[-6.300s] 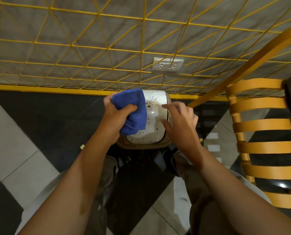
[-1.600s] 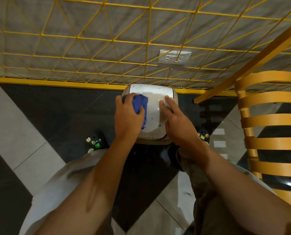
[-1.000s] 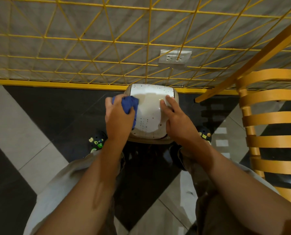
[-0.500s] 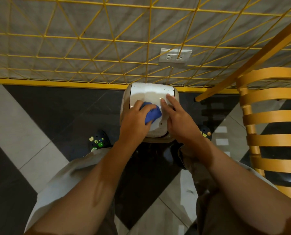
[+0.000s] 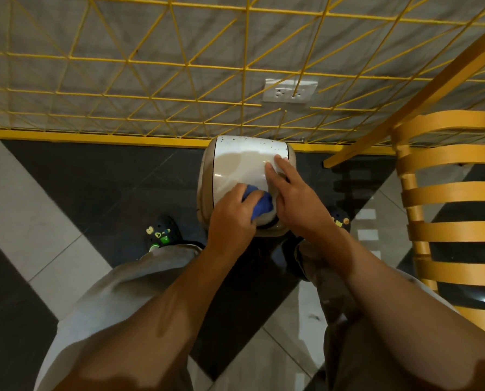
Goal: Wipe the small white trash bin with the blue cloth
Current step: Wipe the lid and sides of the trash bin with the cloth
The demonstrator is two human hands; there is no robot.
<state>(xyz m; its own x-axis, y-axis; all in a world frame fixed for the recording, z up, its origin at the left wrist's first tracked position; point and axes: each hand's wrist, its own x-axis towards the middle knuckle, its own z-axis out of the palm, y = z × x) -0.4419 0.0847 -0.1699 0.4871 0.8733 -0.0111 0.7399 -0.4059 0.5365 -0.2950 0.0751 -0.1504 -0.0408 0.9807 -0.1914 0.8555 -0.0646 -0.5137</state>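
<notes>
The small white trash bin [image 5: 241,165] stands on the floor against the yellow wire fence, its glossy speckled lid facing up. My left hand [image 5: 231,215] grips the bunched blue cloth [image 5: 259,203] and presses it on the near part of the lid; most of the cloth is hidden under my fingers. My right hand [image 5: 295,198] rests on the right side of the lid with its fingers straight, reaching toward the far edge.
A yellow wire fence [image 5: 179,80] with a wall socket [image 5: 290,93] behind it runs across the back. An orange slatted chair [image 5: 450,210] stands at the right. My shoes [image 5: 162,231] and legs flank the bin on the black-and-white tiled floor.
My left hand has dragged the cloth from the lid's left side to its middle and then toward the near edge. My right hand has stayed on the right side of the lid.
</notes>
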